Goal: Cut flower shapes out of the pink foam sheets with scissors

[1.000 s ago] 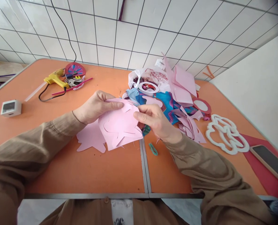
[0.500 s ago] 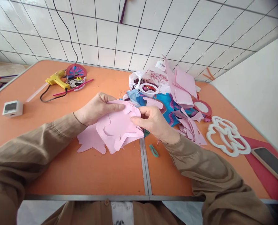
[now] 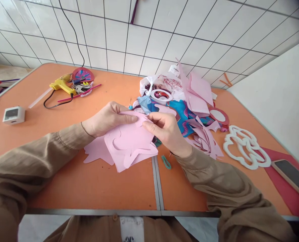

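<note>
Lower corner of the pale-pink, paper-like sheet with cut outlines (image 3: 135, 138) now hangs nearer the front edge of the orange tabletop (image 3: 89, 191); thumbs sit closer together. Left hand (image 3: 104, 119) pinches its upper edge, right hand (image 3: 166, 132) its upper right side, probably to keep thin layers from slipping. Sheet is above the surface's middle, overlapping a flat pink cutout (image 3: 96, 151), left of the green elastic loop (image 3: 166, 162).

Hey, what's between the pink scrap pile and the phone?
The head view shows white cloud shapes between the pink scrap pile and the phone, plus some red sheet.
</note>
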Motion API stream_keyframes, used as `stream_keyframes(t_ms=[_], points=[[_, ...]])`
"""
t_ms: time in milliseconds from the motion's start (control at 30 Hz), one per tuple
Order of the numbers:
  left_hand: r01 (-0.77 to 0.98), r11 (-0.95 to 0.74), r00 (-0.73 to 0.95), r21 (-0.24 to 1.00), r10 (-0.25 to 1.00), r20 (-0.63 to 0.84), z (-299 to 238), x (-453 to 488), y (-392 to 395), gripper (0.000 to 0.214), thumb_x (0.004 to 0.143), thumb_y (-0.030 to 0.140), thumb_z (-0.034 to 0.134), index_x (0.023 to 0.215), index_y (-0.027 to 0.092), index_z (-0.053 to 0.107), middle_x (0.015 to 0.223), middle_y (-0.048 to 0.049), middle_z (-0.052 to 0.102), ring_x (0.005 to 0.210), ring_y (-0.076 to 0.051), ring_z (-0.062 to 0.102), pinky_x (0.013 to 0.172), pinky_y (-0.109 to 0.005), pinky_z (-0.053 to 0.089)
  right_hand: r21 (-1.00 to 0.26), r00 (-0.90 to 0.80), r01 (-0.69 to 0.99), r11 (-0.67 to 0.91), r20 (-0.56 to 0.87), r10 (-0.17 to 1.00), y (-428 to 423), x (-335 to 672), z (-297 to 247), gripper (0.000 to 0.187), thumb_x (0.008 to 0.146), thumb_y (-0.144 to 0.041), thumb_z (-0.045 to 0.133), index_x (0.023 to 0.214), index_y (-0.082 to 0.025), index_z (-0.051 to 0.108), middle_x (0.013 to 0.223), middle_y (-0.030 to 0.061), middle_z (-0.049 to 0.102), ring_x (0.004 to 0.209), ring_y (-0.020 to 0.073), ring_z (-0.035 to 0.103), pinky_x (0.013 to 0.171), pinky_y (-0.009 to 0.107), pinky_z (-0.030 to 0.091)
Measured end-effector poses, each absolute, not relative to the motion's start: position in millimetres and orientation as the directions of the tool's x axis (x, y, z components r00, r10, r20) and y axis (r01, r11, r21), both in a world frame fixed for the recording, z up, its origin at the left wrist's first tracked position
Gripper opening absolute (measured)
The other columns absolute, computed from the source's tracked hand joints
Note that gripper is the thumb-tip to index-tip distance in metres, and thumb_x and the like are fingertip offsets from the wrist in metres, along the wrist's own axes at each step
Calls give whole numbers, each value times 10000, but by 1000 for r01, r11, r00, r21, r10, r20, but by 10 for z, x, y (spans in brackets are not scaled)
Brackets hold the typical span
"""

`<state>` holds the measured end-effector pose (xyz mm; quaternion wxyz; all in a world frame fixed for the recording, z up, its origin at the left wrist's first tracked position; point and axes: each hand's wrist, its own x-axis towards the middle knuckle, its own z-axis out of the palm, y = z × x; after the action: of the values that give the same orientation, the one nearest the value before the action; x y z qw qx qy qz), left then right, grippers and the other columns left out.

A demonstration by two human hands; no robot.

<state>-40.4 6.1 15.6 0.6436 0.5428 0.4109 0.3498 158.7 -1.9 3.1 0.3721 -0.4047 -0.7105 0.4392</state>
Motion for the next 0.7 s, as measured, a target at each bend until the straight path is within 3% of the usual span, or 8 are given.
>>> stream_keyframes(t_ms=[467, 700], points=[[29, 131, 440, 991, 888, -130, 110, -395, 66, 193, 692, 294, 830, 696, 112, 767, 595, -27, 695, 494, -101, 588, 461, -197, 472, -902, -366, 282, 327, 214, 906, -2, 1576, -18, 299, 788, -278, 612, 547, -180, 464, 531, -51, 353, 526, 76, 289, 482, 260, 219], [-17, 151, 493, 988, 861, -123, 124, -383, 81, 82, 724, 213, 806, 718, 135, 781, 672, -28, 743, 535, -101, 621, 495, -185, 502, -975, -440, 189, 120, 25, 898, 111, 1635, -27, 277, 757, -315, 687, 568, -168, 550, 520, -54, 384, 499, 74, 317, 470, 256, 206]])
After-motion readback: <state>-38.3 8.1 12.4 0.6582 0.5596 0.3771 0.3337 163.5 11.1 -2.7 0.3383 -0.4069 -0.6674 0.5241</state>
